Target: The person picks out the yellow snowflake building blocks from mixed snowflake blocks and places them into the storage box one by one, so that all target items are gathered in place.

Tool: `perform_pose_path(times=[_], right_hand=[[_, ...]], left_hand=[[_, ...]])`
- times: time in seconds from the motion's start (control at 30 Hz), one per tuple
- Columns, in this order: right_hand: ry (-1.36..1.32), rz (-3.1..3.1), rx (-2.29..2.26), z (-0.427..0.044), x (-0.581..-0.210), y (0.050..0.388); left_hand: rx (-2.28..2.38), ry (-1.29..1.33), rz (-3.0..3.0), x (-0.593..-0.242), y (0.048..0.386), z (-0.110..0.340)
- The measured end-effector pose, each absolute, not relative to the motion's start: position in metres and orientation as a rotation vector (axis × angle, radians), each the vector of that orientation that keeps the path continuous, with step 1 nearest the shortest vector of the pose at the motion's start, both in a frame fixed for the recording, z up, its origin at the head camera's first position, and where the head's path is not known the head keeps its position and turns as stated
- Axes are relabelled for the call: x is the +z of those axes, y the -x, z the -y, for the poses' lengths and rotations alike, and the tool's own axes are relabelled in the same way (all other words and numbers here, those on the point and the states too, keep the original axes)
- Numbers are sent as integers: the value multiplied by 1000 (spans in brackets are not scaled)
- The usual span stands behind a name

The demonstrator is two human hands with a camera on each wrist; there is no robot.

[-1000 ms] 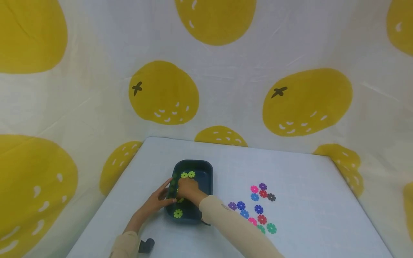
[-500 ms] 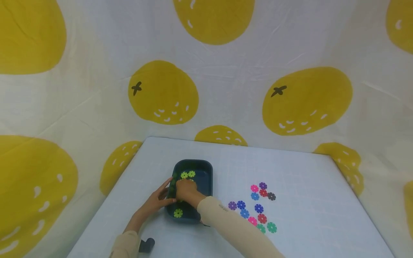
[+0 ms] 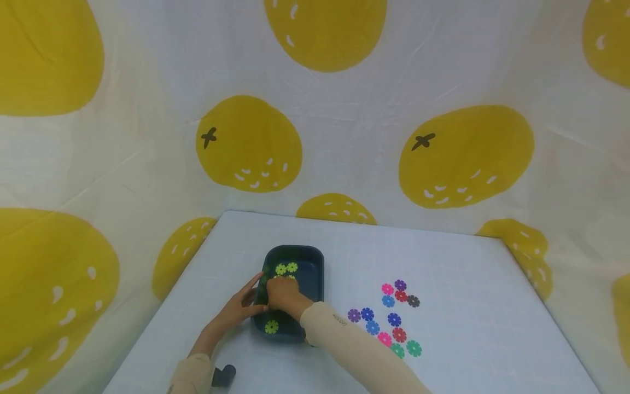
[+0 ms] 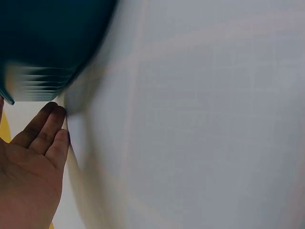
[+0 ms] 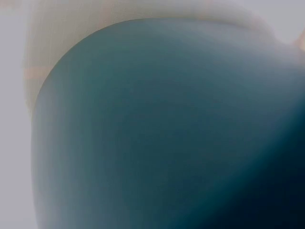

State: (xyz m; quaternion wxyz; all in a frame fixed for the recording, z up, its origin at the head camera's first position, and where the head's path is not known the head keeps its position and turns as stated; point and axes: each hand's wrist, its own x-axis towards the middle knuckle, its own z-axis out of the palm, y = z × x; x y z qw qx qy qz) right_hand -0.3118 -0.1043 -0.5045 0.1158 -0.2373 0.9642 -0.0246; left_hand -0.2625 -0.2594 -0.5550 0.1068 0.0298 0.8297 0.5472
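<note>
A dark teal tray (image 3: 319,268) stands on the table, holding several yellow-green flower-shaped discs (image 3: 272,326). My right hand (image 3: 286,293) reaches down into its left half, among those discs. The fingertips there are hidden beneath the hand, so what they hold does not show. At the tray's left side is my left hand (image 3: 239,308), with its thumb by the rim and fingers spread along the outside. Seen from the left wrist, the fingers (image 4: 45,131) lie fairly straight just beside the tray wall (image 4: 52,43). The right wrist view is mostly filled by the blurred tray wall (image 5: 124,119).
Right of the tray lie loose flower discs in purple, blue, pink, green and a red disc (image 3: 399,334), several in all. Farther back sits a smaller group with a black disc (image 3: 413,301). A dark object (image 3: 224,376) lies beside the left forearm.
My right hand has shifted slightly left and toward me inside the tray. The left hand stays at the tray's side, and the loose discs on the table have not moved.
</note>
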Motion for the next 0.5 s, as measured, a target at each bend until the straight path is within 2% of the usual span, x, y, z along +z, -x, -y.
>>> perform_pose_path(times=[0.5], right_hand=[[758,-2830,-47,99,-503,314]], left_hand=[[1607,-68,-2454,-555,263,258]])
